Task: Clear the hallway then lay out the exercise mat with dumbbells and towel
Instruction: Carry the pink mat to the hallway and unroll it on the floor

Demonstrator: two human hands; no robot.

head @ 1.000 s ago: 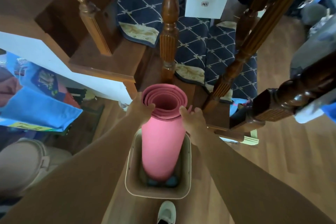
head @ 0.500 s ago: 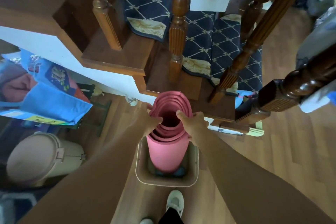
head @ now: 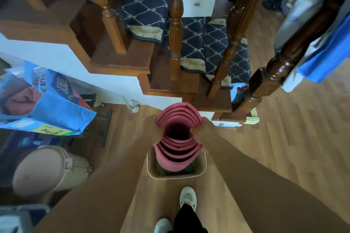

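Through the head camera I am looking down at the rolled pink exercise mat (head: pixel 176 157). It is standing up inside the tan bin (head: pixel 176 177). My left hand (head: pixel 151 128) and right hand (head: pixel 205 128) are each pinching the mat's top rim, just above the bin. I think pulling straight up is best, so the bin is not tipping. Something dark is lying in the bin under the mat, and I cannot tell what. My arms are hiding the floor beside the bin.
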